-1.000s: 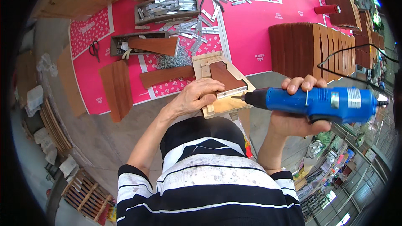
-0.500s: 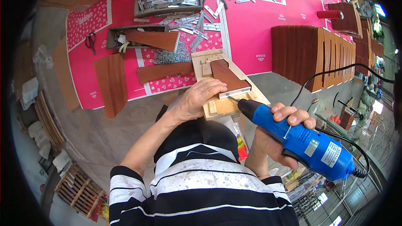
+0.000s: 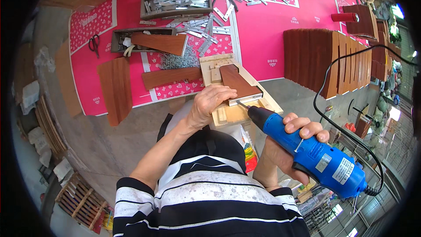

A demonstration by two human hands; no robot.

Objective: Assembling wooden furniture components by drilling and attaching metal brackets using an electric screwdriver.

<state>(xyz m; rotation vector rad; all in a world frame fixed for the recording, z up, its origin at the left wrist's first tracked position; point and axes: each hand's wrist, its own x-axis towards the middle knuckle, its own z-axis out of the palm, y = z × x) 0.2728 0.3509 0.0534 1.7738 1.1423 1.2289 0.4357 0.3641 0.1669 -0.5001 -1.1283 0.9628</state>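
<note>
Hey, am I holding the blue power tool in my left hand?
No, your right hand grips the power tool, while your left hand is at the brown board.

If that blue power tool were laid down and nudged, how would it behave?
The blue power tool would probably roll or rock, its body looking rounded. It is likely fairly heavy, being bulky in the right hand. The black cord at its rear end might tug it sideways.

Fixture [image 3: 234,114]: matt pale wood; on it, smooth wood panel [image 3: 239,82]; right of it, smooth plastic power tool [image 3: 312,151].
</note>
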